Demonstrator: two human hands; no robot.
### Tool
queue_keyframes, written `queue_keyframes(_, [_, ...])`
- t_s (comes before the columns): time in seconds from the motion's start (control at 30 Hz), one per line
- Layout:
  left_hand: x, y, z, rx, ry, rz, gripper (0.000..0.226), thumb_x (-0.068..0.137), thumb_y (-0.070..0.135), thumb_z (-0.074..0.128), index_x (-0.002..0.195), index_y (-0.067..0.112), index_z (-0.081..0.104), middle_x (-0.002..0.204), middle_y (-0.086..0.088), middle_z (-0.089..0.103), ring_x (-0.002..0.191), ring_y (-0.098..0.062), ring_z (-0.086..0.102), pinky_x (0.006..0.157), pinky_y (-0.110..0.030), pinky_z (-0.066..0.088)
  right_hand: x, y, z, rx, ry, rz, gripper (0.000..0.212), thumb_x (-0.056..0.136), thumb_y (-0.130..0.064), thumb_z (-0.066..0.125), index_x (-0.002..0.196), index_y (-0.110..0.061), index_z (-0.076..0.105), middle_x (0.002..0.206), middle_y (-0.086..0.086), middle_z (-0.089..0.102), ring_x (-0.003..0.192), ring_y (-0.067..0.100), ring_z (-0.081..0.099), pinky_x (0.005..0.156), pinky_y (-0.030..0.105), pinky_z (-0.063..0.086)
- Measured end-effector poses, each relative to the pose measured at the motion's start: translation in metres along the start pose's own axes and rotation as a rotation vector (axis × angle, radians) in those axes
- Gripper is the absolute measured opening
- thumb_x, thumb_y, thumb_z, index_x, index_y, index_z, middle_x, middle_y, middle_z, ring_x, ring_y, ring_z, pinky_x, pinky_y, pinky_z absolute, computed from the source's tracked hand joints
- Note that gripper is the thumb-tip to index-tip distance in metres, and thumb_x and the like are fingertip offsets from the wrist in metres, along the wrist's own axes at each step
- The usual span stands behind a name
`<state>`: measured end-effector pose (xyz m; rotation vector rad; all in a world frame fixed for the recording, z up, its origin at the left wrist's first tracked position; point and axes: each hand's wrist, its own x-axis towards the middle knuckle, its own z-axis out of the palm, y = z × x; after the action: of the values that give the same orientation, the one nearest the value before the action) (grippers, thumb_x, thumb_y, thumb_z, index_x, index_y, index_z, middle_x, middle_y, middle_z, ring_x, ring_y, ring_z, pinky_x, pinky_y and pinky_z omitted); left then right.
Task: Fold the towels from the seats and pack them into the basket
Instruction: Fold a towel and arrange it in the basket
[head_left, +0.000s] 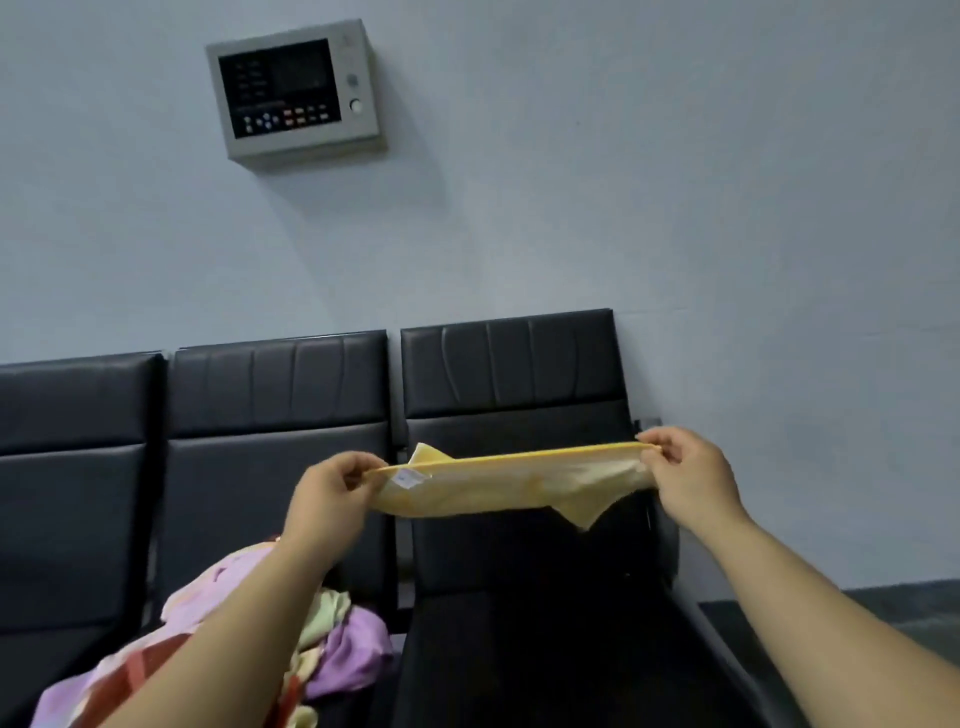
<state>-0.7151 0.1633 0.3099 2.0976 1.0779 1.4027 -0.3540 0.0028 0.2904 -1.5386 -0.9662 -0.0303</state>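
A yellow towel (511, 486) is stretched level in the air in front of the black seats. My left hand (332, 493) pinches its left end, near a small white label. My right hand (685, 475) pinches its right end. The cloth sags a little below the taut top edge, with one corner hanging down at the right. On the middle seat, under my left forearm, lies a heap of towels (343, 644) in pink, purple and pale green, partly hidden by the arm. No basket is in view.
A row of three black padded seats (519, 597) stands against a pale wall. The right seat has a metal armrest (727, 660) on its right side. A grey control panel (293, 93) hangs on the wall above. Dark floor shows at the far right.
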Motion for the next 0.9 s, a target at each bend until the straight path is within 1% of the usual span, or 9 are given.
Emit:
queue_keyframes(0.1, [-0.053,-0.047,0.01,0.093,-0.26,-0.119,0.012,0.087,0.014,0.077,0.078,0.022,0.076,0.066,0.012,0.071,0.058,0.004,0.058,0.058,-0.012,0.044,-0.048,0.05,-0.004,-0.14,-0.337,0.159,0.024,0.094,-0.003,0.065,0.094,-0.026,0.072,0.096,-0.003,0.075,0.087,0.012,0.07,0.069,0.024,0.05])
queue_keyframes(0.17, [-0.097,-0.09,0.024,0.26,-0.444,-0.206,0.018,0.084,0.021,0.08,0.069,0.028,0.073,0.062,0.015,0.069,0.056,0.004,0.057,0.061,-0.019,0.047,-0.09,0.096,0.003,-0.369,-0.528,0.265,0.025,0.092,-0.005,0.062,0.093,-0.029,0.071,0.095,-0.001,0.073,0.078,0.011,0.067,0.059,0.019,0.047])
queue_keyframes(0.23, [-0.143,-0.128,0.036,0.331,-0.594,-0.314,0.019,0.08,0.021,0.08,0.066,0.031,0.072,0.062,0.016,0.07,0.057,0.003,0.059,0.064,-0.023,0.052,-0.133,0.136,0.015,-0.526,-0.674,0.336,0.026,0.089,-0.008,0.059,0.089,-0.032,0.07,0.093,-0.004,0.071,0.075,0.009,0.063,0.052,0.012,0.041])
queue_keyframes(0.3, [-0.175,-0.148,0.044,0.363,-0.719,-0.353,0.021,0.083,0.02,0.08,0.067,0.027,0.07,0.056,0.017,0.066,0.053,0.009,0.055,0.058,-0.013,0.047,-0.16,0.155,0.022,-0.562,-0.735,0.391,0.027,0.087,-0.009,0.06,0.082,-0.034,0.068,0.093,-0.005,0.07,0.076,0.009,0.062,0.049,0.012,0.038])
queue_keyframes(0.37, [-0.181,-0.151,0.048,0.34,-0.723,-0.382,0.016,0.085,0.016,0.079,0.073,0.023,0.071,0.058,0.014,0.066,0.051,0.008,0.056,0.056,-0.01,0.044,-0.165,0.154,0.022,-0.582,-0.738,0.405,0.025,0.087,-0.009,0.061,0.083,-0.032,0.069,0.095,-0.004,0.07,0.078,0.011,0.063,0.052,0.016,0.041])
queue_keyframes(0.47, [-0.18,-0.151,0.043,0.22,-0.695,-0.504,0.004,0.086,0.006,0.075,0.086,0.01,0.074,0.064,0.001,0.068,0.05,-0.006,0.057,0.05,-0.02,0.049,-0.166,0.149,0.018,-0.564,-0.776,0.451,0.024,0.086,-0.008,0.066,0.089,-0.031,0.072,0.097,-0.002,0.068,0.08,0.014,0.065,0.057,0.019,0.046])
queue_keyframes(0.63, [-0.179,-0.148,0.014,0.055,-0.95,-0.676,0.005,0.091,0.001,0.068,0.093,0.004,0.071,0.07,-0.012,0.06,0.053,-0.017,0.051,0.046,-0.024,0.039,-0.163,0.125,0.001,-0.459,-1.094,0.685,0.028,0.086,-0.003,0.069,0.107,-0.02,0.073,0.121,0.016,0.062,0.082,0.022,0.064,0.062,0.026,0.054])
queue_keyframes(0.7, [-0.174,-0.155,0.007,-0.035,-0.946,-0.727,0.007,0.092,-0.001,0.066,0.091,0.005,0.071,0.074,-0.015,0.056,0.055,-0.019,0.047,0.046,-0.024,0.035,-0.159,0.117,-0.001,-0.401,-1.076,0.709,0.028,0.087,-0.005,0.067,0.109,-0.021,0.073,0.12,0.012,0.061,0.087,0.022,0.064,0.059,0.027,0.053])
queue_keyframes(0.9, [-0.159,-0.163,0.034,-0.138,-0.533,-0.631,0.019,0.093,0.002,0.068,0.078,0.012,0.072,0.063,-0.004,0.061,0.055,-0.011,0.051,0.05,-0.023,0.043,-0.144,0.121,0.024,-0.293,-0.669,0.543,0.022,0.092,-0.007,0.066,0.101,-0.025,0.071,0.104,0.005,0.069,0.091,0.021,0.067,0.071,0.033,0.052])
